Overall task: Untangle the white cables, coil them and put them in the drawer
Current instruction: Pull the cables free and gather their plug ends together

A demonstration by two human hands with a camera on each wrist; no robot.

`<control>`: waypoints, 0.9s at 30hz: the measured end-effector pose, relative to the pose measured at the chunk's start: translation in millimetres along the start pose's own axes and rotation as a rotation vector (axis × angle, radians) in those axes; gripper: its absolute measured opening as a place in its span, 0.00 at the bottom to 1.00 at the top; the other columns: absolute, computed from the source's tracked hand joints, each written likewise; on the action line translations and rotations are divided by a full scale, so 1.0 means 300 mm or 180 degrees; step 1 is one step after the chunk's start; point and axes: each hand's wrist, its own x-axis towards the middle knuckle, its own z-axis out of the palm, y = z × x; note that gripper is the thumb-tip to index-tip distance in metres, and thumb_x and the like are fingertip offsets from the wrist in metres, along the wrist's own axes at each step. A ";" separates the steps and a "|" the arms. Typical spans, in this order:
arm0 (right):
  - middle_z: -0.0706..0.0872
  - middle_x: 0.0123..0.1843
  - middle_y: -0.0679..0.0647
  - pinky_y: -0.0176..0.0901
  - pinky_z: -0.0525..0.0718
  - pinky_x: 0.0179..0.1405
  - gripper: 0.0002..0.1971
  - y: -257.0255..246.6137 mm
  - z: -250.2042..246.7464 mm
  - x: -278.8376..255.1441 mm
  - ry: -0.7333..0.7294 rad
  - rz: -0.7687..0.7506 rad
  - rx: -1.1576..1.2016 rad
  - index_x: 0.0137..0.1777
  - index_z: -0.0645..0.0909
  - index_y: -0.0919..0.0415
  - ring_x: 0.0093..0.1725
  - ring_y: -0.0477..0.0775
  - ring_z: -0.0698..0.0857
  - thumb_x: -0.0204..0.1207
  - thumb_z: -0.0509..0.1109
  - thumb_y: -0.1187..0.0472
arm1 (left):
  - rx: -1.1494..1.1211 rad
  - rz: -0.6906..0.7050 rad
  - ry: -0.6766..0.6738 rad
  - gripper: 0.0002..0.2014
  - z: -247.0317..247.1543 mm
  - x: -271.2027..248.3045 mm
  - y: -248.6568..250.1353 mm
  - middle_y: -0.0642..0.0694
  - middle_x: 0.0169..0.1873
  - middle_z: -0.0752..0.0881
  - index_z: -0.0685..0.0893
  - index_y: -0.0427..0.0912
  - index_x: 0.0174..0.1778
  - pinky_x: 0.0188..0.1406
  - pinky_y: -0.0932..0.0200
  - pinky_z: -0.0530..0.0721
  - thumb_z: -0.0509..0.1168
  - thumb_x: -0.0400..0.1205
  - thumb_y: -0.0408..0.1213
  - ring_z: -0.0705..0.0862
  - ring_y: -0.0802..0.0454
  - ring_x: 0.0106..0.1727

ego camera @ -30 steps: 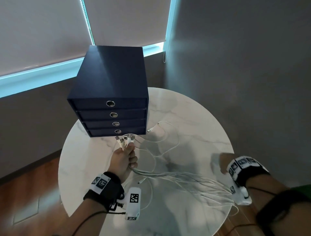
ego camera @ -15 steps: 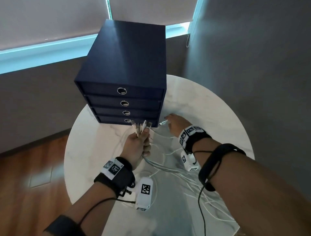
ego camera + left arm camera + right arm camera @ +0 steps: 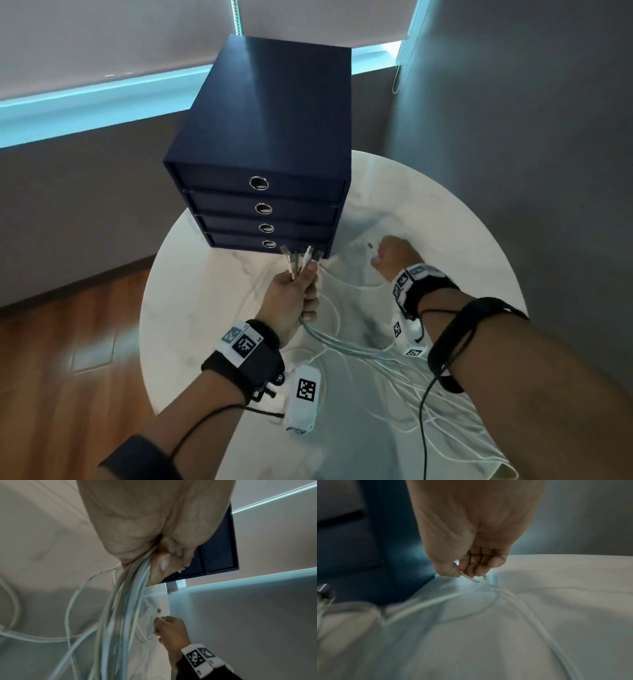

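Note:
My left hand grips a bundle of white cables in a fist, with several plug ends sticking up just in front of the bottom drawer. The wrist view shows the bundle trailing down from the fist. My right hand pinches a single white cable near its plug end, low over the table to the right of the dark blue drawer unit. All of its drawers stand closed. Loose cable lengths spread over the table toward the near right edge.
The round white marble table carries the drawer unit at its far side. A grey wall rises close on the right. Wooden floor lies to the left, and blinds cover the window behind.
My right hand came from the table's near right edge up to the drawer unit, took a loose cable end there, and has now drawn it rightward. My left hand kept its grip on the bundle.

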 end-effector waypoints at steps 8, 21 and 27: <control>0.92 0.48 0.61 0.37 0.75 0.44 0.02 0.184 -0.334 -0.122 0.1917 0.0674 0.2045 0.52 0.72 0.59 0.45 0.55 0.87 0.83 0.61 0.65 | 0.0077 0.0052 -0.0335 0.19 0.069 -0.060 0.017 0.52 0.23 0.62 0.72 0.46 0.33 0.17 0.64 0.61 0.63 0.87 0.51 0.58 0.57 0.21; 0.92 0.36 0.51 0.48 0.79 0.48 0.09 0.124 -0.359 -0.355 0.1121 0.0356 0.1952 0.41 0.67 0.50 0.36 0.53 0.83 0.84 0.60 0.55 | 0.0236 0.0149 -0.0758 0.19 0.165 -0.149 0.010 0.51 0.24 0.61 0.74 0.45 0.35 0.18 0.63 0.61 0.64 0.85 0.54 0.58 0.55 0.22; 0.85 0.27 0.52 0.41 0.76 0.31 0.06 0.039 -0.395 -0.389 0.1421 0.0035 0.2430 0.46 0.71 0.54 0.25 0.52 0.80 0.85 0.62 0.56 | 0.0249 0.0200 -0.0735 0.19 0.162 -0.170 0.009 0.51 0.24 0.60 0.74 0.44 0.35 0.18 0.64 0.62 0.63 0.86 0.53 0.58 0.55 0.22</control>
